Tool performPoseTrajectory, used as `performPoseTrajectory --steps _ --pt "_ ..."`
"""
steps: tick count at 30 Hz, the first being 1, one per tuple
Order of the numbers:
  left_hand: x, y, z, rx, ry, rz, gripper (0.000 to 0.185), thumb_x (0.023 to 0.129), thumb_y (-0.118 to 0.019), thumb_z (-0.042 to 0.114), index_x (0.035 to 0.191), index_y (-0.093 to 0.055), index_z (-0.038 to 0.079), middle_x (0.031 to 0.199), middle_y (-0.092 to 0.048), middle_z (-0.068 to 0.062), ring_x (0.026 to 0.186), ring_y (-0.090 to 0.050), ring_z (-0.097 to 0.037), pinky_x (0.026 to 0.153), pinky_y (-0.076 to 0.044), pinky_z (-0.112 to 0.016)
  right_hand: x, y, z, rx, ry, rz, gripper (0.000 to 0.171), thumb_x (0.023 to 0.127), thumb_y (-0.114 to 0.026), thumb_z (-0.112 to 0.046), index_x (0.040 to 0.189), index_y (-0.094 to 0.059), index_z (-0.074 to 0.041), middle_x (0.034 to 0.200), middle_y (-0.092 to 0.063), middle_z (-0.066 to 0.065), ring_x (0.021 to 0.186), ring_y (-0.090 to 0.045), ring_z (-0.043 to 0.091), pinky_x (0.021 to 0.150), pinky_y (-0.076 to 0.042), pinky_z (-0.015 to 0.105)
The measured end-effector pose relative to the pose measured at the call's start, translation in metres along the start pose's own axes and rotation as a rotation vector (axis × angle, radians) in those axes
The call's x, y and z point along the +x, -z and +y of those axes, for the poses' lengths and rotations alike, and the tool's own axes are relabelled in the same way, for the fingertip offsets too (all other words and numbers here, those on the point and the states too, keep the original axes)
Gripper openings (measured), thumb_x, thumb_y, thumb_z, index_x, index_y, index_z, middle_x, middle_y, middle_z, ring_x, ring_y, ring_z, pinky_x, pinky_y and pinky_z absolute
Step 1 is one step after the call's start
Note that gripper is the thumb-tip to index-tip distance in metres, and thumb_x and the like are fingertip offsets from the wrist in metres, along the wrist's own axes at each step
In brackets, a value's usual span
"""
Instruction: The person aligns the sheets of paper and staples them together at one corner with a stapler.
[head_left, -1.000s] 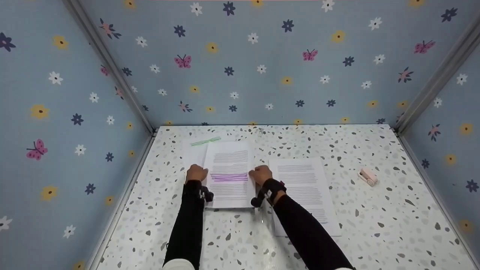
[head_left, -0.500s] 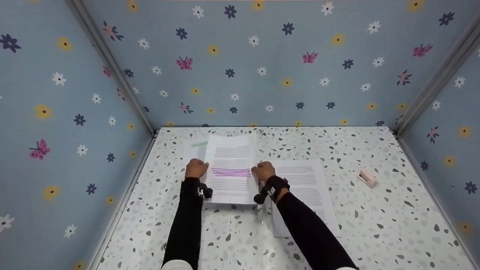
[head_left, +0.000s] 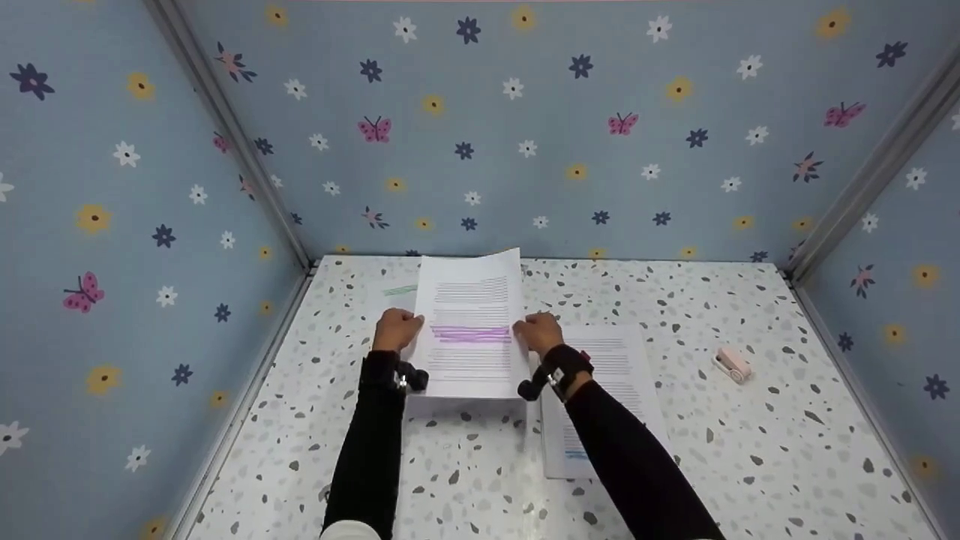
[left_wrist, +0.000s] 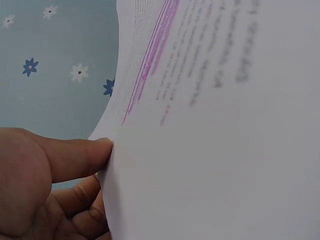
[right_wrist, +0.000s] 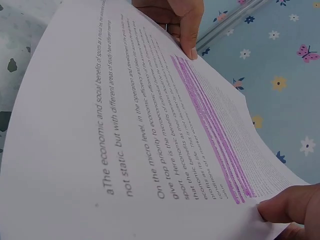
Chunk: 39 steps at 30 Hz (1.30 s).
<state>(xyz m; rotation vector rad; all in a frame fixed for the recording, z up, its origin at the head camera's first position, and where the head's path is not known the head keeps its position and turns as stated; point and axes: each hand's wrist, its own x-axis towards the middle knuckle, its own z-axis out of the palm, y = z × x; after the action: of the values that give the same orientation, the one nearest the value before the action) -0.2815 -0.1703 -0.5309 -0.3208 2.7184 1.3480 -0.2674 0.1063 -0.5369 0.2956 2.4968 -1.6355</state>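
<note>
Printed sheet point(head_left: 471, 330) with purple highlighting is held raised above the desk point(head_left: 720, 450) near its far-left corner. Left hand point(head_left: 396, 330) pinches its left edge, right hand point(head_left: 538, 333) its right edge, fingers closed on paper. Risk: the sheet bows between grips; uneven pull could crease or tear it, or drop it onto the second sheet point(head_left: 622, 375) beside it
</note>
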Motion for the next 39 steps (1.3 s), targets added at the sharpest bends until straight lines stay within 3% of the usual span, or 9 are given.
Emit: performPoseTrajectory --steps 7,10,12,14,16,20,28,39 --pt "-0.007 -0.001 0.019 -0.115 -0.075 -0.024 0.043 0.099 -0.062 0.019 0.062 -0.040 0.013 0.061 -0.031 0.001 0.061 -0.030 -0.018 0.064 -0.027 -0.034 -0.001 0.025 -0.005 0.111 -0.004 -0.019 0.048 0.097 -0.061 -0.012 0.136 -0.054 0.015 0.135 -0.057 0.029 0.117 -0.060 0.038 0.090 -0.054 0.043" --pt "-0.010 -0.004 0.029 -0.162 -0.086 -0.043 0.032 0.099 -0.062 0.019 0.072 -0.059 0.004 0.066 -0.050 -0.008 0.067 -0.046 -0.023 0.070 -0.038 -0.037 -0.001 0.037 -0.007 0.128 0.014 -0.019 0.043 0.097 -0.060 -0.012 0.132 -0.058 0.013 0.129 -0.061 0.028 0.111 -0.063 0.035 0.089 -0.054 0.043" --pt "-0.011 -0.006 0.036 -0.174 -0.087 -0.045 0.024 0.099 -0.063 0.019 0.092 -0.071 -0.002 0.078 -0.062 -0.012 0.078 -0.055 -0.025 0.078 -0.044 -0.040 -0.002 0.045 -0.009 0.119 0.027 0.000 0.037 0.097 -0.060 -0.012 0.125 -0.065 0.011 0.121 -0.066 0.025 0.103 -0.064 0.031 0.085 -0.055 0.040" --pt "-0.013 -0.008 0.042 -0.182 -0.086 -0.045 0.030 0.099 -0.064 0.019 0.115 -0.070 -0.006 0.090 -0.067 -0.013 0.088 -0.060 -0.027 0.086 -0.047 -0.043 -0.003 0.051 -0.011 0.108 0.031 0.021 0.031 0.096 -0.061 -0.013 0.117 -0.070 0.008 0.109 -0.070 0.021 0.092 -0.065 0.026 0.079 -0.055 0.036" --pt "-0.013 -0.011 0.047 -0.185 -0.090 -0.044 0.027 0.099 -0.065 0.020 0.106 -0.072 -0.005 0.079 -0.062 -0.007 0.079 -0.056 -0.023 0.079 -0.044 -0.040 -0.004 0.058 -0.013 0.104 0.032 0.043 0.026 0.095 -0.062 -0.013 0.107 -0.071 0.008 0.104 -0.070 0.018 0.086 -0.063 0.023 0.074 -0.053 0.033" --pt "-0.014 -0.020 0.056 -0.194 -0.104 -0.050 0.023 0.099 -0.065 0.020 0.099 -0.072 -0.003 0.076 -0.061 -0.006 0.076 -0.055 -0.022 0.073 -0.041 -0.037 -0.006 0.073 -0.013 0.120 0.050 0.062 0.021 0.094 -0.063 -0.013 0.094 -0.071 0.007 0.095 -0.069 0.014 0.080 -0.060 0.021 0.069 -0.050 0.031" --pt "-0.022 -0.042 0.069 -0.224 -0.116 -0.094 0.022 0.099 -0.067 0.019 0.107 -0.075 -0.001 0.096 -0.070 -0.014 0.084 -0.061 -0.026 0.080 -0.046 -0.039 -0.014 0.103 0.001 0.078 0.057 0.070 0.020 0.094 -0.062 -0.014 0.080 -0.067 0.001 0.070 -0.059 0.002 0.070 -0.055 0.018 0.066 -0.047 0.031" --pt "-0.033 -0.065 0.092 -0.318 -0.199 -0.133 0.017 0.096 -0.070 0.017 0.094 -0.076 0.001 0.083 -0.068 -0.009 0.076 -0.062 -0.024 0.076 -0.046 -0.036 -0.024 0.145 0.014 0.080 0.019 0.076 0.020 0.096 -0.061 -0.014 0.091 -0.071 0.003 0.082 -0.066 0.006 0.073 -0.057 0.017 0.070 -0.048 0.030"
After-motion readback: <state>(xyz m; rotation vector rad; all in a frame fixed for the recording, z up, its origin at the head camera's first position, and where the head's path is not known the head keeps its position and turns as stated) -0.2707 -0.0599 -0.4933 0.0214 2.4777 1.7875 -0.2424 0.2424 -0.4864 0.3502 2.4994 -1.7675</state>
